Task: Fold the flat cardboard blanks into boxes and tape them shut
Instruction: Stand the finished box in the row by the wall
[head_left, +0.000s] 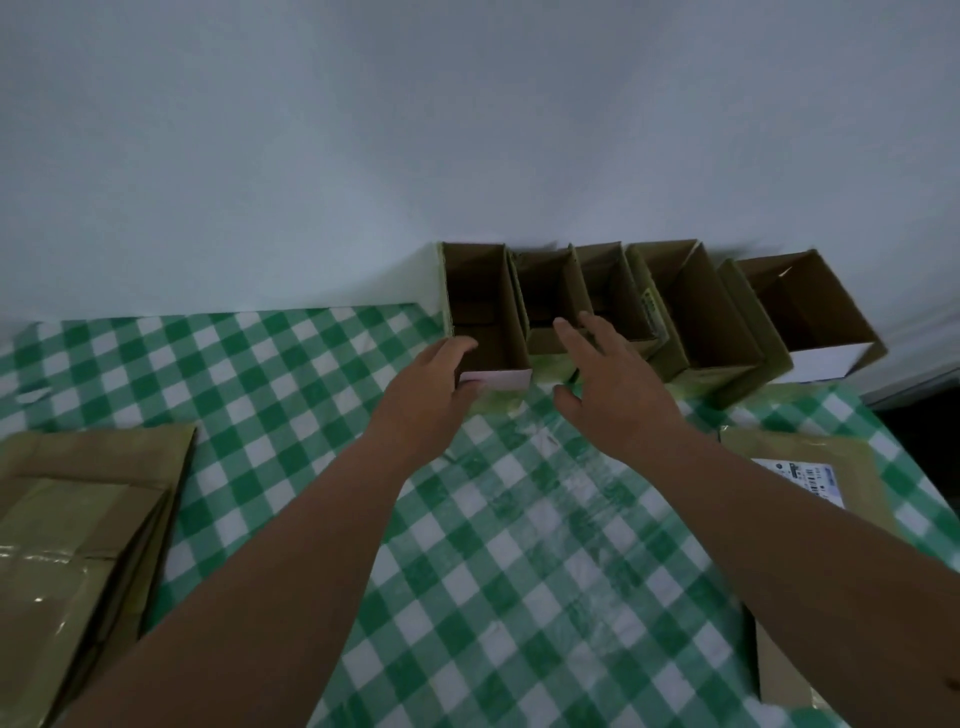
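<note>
So the biggest thing I see is the table (519, 545), with its green and white check cloth. On the left side of it lies a stack of flat blanks (83, 519), still not folded, with some shiny tape on them. On the right side lie more flat pieces (810, 478), one with a white label.

At the back, by the wall, stands a row of boxes. I count five: the leftmost box (485, 312), the second box (550, 296), the third box (613, 291), the fourth box (691, 306) and the far right box (810, 306). All are folded up with open tops. I see nothing inside them, though they are dark. None has its top taped shut, so I think we are about halfway: folding is well along, the stacks and the top taping are left.

My left hand (431, 384) holds the near left corner of the leftmost box, with a finger curled over the rim. My right hand (608, 384) hangs over the second and third boxes with fingers spread wide apart, gripping nothing; I cannot tell if it touches them.
</note>
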